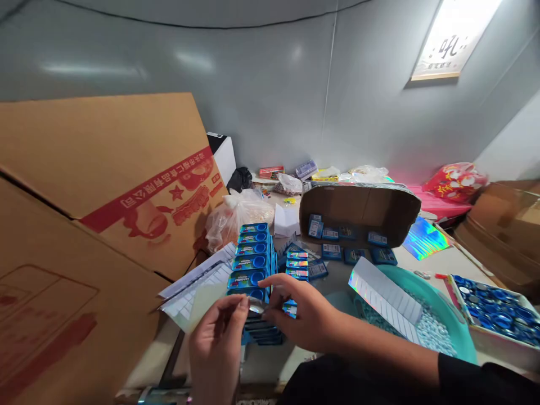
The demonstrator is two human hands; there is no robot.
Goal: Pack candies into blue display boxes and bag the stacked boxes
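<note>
Both my hands meet over the front of a stack of blue printed flat packs [248,262], each with a round ring on its face. Between my fingertips is a small shiny silvery piece [256,304]; its kind is too small to make out. My left hand [219,337] pinches its left end with thumb and forefinger. On the other side, my right hand [304,315] has its fingers curled around the piece's right end, its forefinger touching the pack face. A shorter row of blue packs with shiny bands [297,263] stands just behind my right hand.
A large cardboard box [169,169] rises at left beside printed sheets [202,281]. An open carton [358,211] with blue packs stands behind. To the right are a teal basin [462,332] of pale pellets, a label strip [386,298] across it, and a tray of blue round pieces [498,309].
</note>
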